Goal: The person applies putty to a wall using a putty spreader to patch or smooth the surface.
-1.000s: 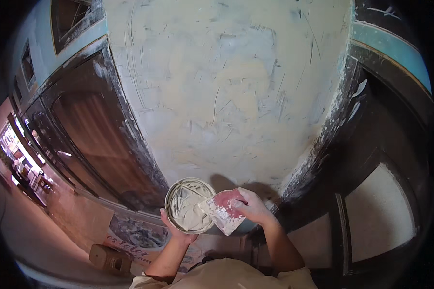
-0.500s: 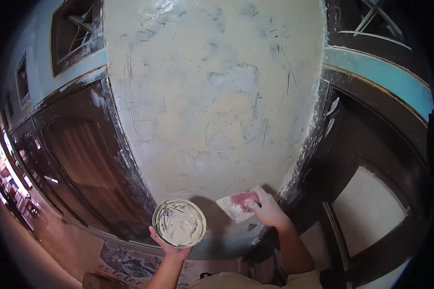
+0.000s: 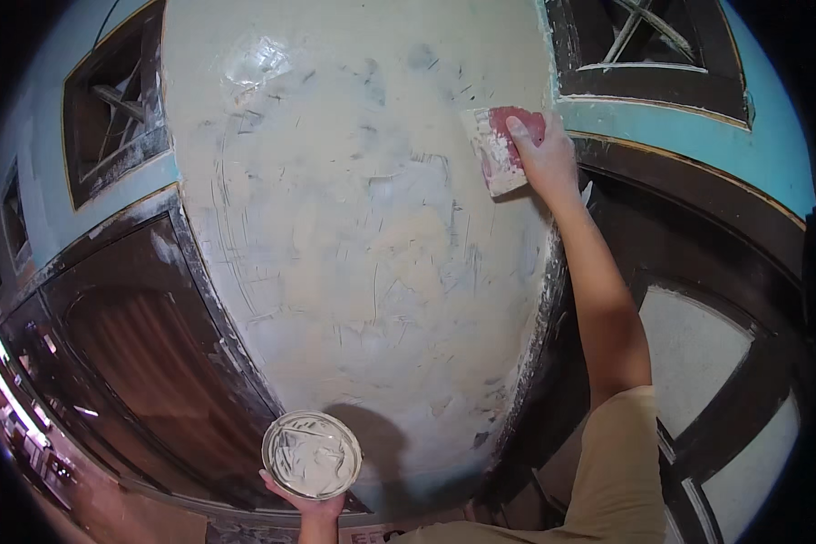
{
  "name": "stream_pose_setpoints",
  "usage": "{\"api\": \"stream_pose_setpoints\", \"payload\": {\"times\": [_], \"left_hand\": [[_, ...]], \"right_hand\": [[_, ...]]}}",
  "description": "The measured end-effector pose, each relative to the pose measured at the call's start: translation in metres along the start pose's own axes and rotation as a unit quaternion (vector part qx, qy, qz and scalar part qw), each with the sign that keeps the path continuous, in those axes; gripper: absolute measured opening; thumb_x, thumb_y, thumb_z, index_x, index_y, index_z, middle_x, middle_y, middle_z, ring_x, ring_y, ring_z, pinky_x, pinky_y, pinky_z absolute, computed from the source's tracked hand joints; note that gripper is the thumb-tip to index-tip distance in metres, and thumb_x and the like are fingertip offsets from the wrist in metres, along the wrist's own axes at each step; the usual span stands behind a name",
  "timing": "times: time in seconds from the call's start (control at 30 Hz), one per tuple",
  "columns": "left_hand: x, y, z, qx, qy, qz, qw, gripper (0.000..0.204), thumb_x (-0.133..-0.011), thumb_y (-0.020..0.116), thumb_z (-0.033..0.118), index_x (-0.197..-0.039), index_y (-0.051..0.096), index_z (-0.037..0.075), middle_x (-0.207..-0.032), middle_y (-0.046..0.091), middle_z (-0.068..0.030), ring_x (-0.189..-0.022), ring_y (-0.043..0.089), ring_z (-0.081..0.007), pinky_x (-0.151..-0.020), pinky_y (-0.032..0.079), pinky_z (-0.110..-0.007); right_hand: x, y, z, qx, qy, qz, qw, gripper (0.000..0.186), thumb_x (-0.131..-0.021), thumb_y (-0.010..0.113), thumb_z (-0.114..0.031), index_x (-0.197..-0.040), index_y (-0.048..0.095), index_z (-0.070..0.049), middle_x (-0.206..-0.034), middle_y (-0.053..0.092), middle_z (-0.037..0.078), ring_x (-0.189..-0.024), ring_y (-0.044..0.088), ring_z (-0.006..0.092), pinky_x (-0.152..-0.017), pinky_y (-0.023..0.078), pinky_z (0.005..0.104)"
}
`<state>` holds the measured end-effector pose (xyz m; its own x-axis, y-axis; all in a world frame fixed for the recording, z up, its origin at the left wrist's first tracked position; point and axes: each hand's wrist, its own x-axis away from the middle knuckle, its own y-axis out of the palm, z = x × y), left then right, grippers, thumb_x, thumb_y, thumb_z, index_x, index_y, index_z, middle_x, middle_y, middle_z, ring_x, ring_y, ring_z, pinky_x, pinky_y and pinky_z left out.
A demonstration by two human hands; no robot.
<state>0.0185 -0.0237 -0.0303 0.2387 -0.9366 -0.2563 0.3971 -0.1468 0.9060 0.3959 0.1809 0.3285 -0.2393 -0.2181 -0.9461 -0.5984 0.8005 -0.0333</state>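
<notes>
- Red and paste-smeared, the scraper (image 3: 491, 150) is high beside the wall's (image 3: 335, 227) right edge; your right hand (image 3: 551, 161) pinches it, thumb on the near face.
- It looks light and thin, perhaps springy; hold its cleaner red end, since wet paste (image 3: 310, 461) may slip.
- Your left hand (image 3: 310, 504) grips the tub (image 3: 266, 453) from beneath, before the wall's lower left corner; it's probably heavier, so support its base.
- Hidden: most fingers of both hands; you can't tell whether scraper and wall touch.
</notes>
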Motion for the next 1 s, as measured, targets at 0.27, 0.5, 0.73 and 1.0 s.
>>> {"api": "stream_pose_setpoints", "payload": {"times": [0.27, 0.5, 0.73, 1.0], "left_hand": [[-0.012, -0.014, 0.022, -0.001, 0.015, 0.018, 1.0, 0.086, -0.079, 0.047, 0.077, -0.143, 0.042, 0.02, -0.146, 0.043, -0.0079, -0.132, 0.042, -0.0339, -0.107, 0.036, -0.056], [-0.027, -0.009, 0.023, -0.005, 0.014, 0.003, 1.0, 0.086, -0.08, 0.046, 0.077, -0.143, 0.042, 0.019, -0.146, 0.042, -0.0077, -0.131, 0.042, -0.0342, -0.107, 0.036, -0.056], [-0.036, -0.008, 0.014, -0.019, -0.022, -0.048, 0.998, 0.086, -0.081, 0.045, 0.077, -0.144, 0.041, 0.019, -0.147, 0.041, -0.0079, -0.132, 0.041, -0.033, -0.108, 0.035, -0.054], [-0.037, -0.013, 0.015, -0.037, -0.013, -0.021, 0.999, 0.086, -0.08, 0.043, 0.078, -0.144, 0.041, 0.02, -0.148, 0.041, -0.0074, -0.132, 0.041, -0.0332, -0.108, 0.035, -0.055]], "right_hand": [[0.026, 0.039, -0.042, 0.143, -0.098, -0.174, 0.969, 0.056, -0.087, 0.059, -0.054, -0.116, 0.052, -0.007, -0.091, 0.067, 0.024, -0.088, 0.064, 0.0448, -0.077, 0.051, 0.0497], [0.003, 0.043, -0.025, 0.05, -0.043, -0.055, 0.996, 0.053, -0.09, 0.054, -0.055, -0.115, 0.051, -0.008, -0.089, 0.067, 0.024, -0.086, 0.065, 0.0446, -0.075, 0.05, 0.0514], [-0.011, 0.042, -0.014, 0.092, -0.02, -0.005, 0.995, 0.056, -0.09, 0.053, -0.057, -0.112, 0.051, -0.006, -0.091, 0.067, 0.025, -0.086, 0.064, 0.0457, -0.075, 0.05, 0.0526], [-0.007, 0.043, 0.0, 0.053, -0.016, 0.015, 0.998, 0.054, -0.09, 0.058, -0.051, -0.112, 0.054, -0.002, -0.097, 0.066, 0.027, -0.091, 0.064, 0.0455, -0.077, 0.05, 0.0499]]}}
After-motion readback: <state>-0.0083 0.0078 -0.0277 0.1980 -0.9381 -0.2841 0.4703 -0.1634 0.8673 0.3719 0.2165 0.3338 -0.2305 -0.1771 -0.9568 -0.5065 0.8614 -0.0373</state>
